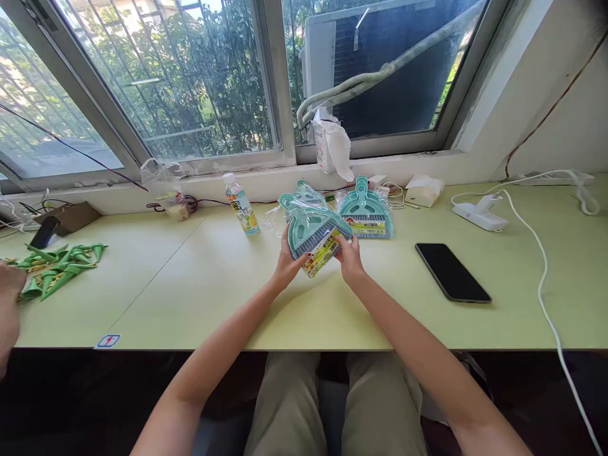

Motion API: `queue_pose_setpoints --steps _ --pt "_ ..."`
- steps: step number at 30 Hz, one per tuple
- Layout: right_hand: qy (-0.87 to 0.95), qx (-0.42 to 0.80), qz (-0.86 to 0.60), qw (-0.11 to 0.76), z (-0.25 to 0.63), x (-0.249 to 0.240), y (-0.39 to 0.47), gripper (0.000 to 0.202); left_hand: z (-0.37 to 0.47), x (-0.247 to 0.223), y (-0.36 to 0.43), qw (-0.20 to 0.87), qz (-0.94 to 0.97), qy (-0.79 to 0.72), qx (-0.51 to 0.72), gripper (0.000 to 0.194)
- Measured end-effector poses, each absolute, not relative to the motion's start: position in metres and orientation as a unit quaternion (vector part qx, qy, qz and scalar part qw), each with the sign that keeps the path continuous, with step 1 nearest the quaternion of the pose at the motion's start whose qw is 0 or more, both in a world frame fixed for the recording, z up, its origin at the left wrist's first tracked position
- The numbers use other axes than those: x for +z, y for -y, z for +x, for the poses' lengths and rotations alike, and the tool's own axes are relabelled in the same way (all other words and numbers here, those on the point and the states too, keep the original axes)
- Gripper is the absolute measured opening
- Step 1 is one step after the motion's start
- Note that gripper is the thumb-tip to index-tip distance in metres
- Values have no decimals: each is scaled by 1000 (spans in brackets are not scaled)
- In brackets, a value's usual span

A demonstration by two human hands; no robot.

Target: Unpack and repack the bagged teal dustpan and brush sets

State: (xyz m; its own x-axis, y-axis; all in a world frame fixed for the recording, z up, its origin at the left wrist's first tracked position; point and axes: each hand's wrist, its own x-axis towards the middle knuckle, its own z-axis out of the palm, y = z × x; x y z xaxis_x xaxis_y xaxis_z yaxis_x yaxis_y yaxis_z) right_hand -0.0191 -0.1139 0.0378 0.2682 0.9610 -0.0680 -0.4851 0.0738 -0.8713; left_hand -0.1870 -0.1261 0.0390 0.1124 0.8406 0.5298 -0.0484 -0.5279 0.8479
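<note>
Between my two hands is a teal mini dustpan and brush set point(313, 229) in clear plastic wrap, tilted, with a yellow label along its lower edge. My left hand point(289, 263) grips its lower left side. At its right side, my right hand point(350, 256) has its fingers closed on the label end. Just behind stands a second wrapped dustpan set point(365, 206) on the table, to the right. Another teal wrapped set point(310, 193) sits directly behind the held one, mostly hidden by it.
A drink bottle point(241, 206) stands left of the sets. A black phone point(452, 272), a white power strip point(481, 214) and its cable lie to the right. Green cone-shaped pieces point(61, 269) lie far left beside another person's hand point(10, 282). A tissue pack point(330, 142) leans by the window.
</note>
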Motion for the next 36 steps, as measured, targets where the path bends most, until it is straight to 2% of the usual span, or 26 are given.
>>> queue_pose_setpoints --steps 11,19,24,30,36 --pt "265 520 -445 680 -20 38 113 43 -182 39 134 324 679 -300 587 95" --pt "293 508 -450 674 -16 33 110 52 -179 39 136 341 665 -313 586 100" --pt "317 553 -382 669 -17 39 110 53 -181 42 136 328 649 -322 606 99" --pt "387 642 -293 593 -25 44 115 55 -187 52 139 334 600 -314 656 94" --pt "368 622 -304 621 -27 42 118 53 -183 50 139 342 594 -326 651 96"
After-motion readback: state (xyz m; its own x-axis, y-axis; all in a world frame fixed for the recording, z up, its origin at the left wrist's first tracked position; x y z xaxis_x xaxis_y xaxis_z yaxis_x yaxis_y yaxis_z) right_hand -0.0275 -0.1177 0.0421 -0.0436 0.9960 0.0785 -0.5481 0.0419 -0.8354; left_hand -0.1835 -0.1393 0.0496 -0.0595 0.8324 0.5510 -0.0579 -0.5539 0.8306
